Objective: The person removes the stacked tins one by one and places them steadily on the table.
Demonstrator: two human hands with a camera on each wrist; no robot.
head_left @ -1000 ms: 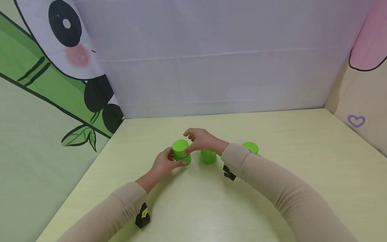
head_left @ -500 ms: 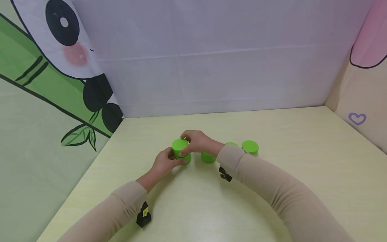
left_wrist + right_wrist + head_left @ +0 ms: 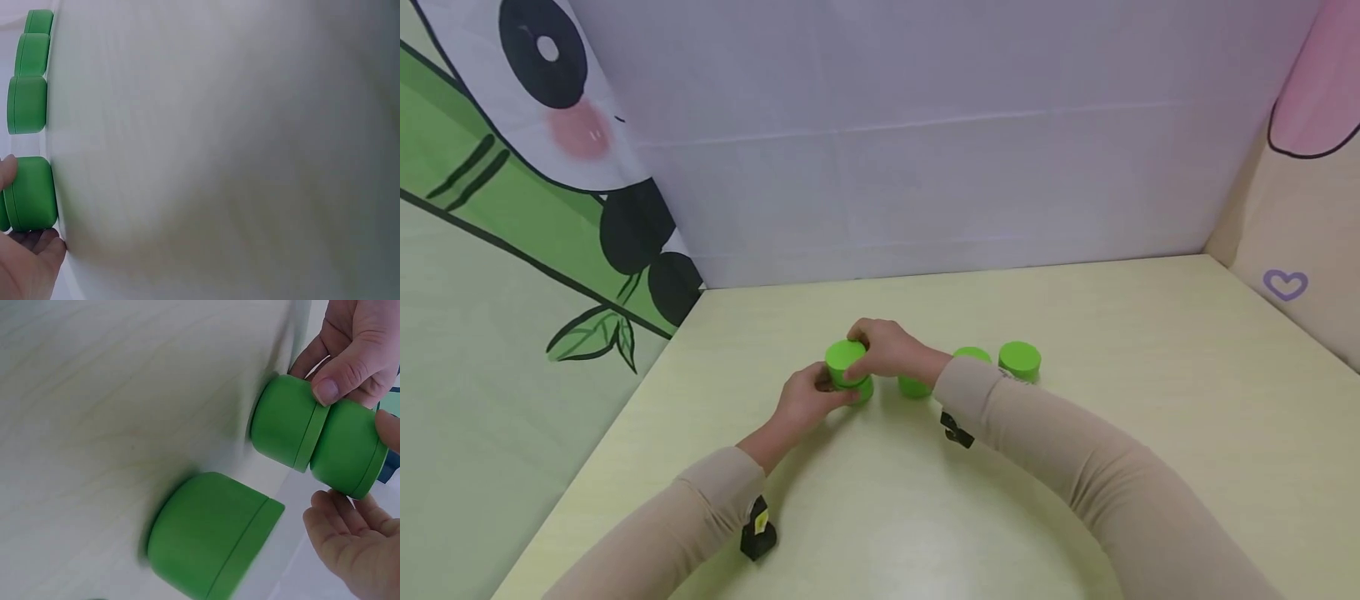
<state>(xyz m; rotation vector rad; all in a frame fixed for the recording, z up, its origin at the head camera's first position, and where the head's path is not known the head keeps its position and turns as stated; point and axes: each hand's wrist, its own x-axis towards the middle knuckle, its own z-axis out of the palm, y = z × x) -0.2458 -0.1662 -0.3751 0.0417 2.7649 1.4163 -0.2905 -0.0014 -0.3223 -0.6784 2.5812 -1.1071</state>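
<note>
Two round green lidded jars stand stacked, one on the other, left of the table's middle. My left hand (image 3: pixel 801 404) holds the lower jar (image 3: pixel 284 422), its thumb lying along the front near the lid. At the upper jar (image 3: pixel 844 358) is my right hand (image 3: pixel 891 348), thumb on the near side and fingers round the far side by the lid. In the right wrist view those fingertips (image 3: pixel 334 509) lie right at the upper jar's edge. The left wrist view shows the lower jar on the table, with the upper one mostly cut off.
To the right of the stack, more green jars stand in a row: a near jar (image 3: pixel 914 387), partly behind the right wrist, a middle jar (image 3: pixel 972 354) and a far-right jar (image 3: pixel 1019 358). A white cloth wall (image 3: pixel 880 200) rises behind the pale table (image 3: pixel 850 517).
My right hand has come down and left, and its raised fingers have closed round the upper jar. The left hand stays on the lower jar. The head view tilts slightly.
</note>
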